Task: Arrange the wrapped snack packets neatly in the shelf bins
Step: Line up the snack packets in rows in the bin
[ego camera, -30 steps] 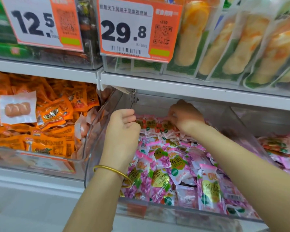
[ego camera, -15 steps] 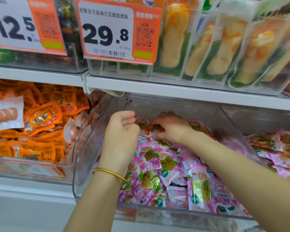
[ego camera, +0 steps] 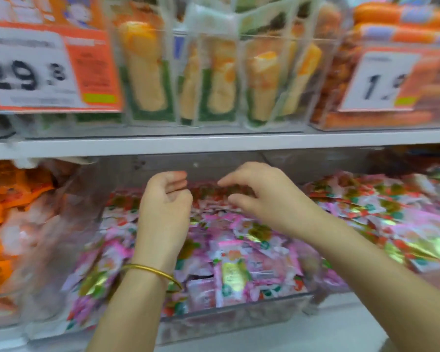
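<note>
A clear plastic bin (ego camera: 239, 318) on the lower shelf holds several pink wrapped snack packets (ego camera: 234, 270), with red-and-green packets (ego camera: 208, 193) at its back. My left hand (ego camera: 165, 207), with a gold bangle on its wrist, hovers over the left middle of the bin; its fingers are loosely curled and hold nothing. My right hand (ego camera: 262, 196) hangs just above the back packets, fingers spread and slightly bent, gripping nothing that I can see. The frame is blurred by motion.
The neighbouring bin to the right holds more pink and red packets (ego camera: 391, 217); orange packets (ego camera: 0, 199) fill the bin on the left. The upper shelf edge (ego camera: 214, 143) hangs close above my hands, carrying long yellow snack packs (ego camera: 221, 80) and price tags (ego camera: 36, 72).
The view has swung to the right. My right hand has lifted off the back packets and spread its fingers. My left hand has loosened from a fist.
</note>
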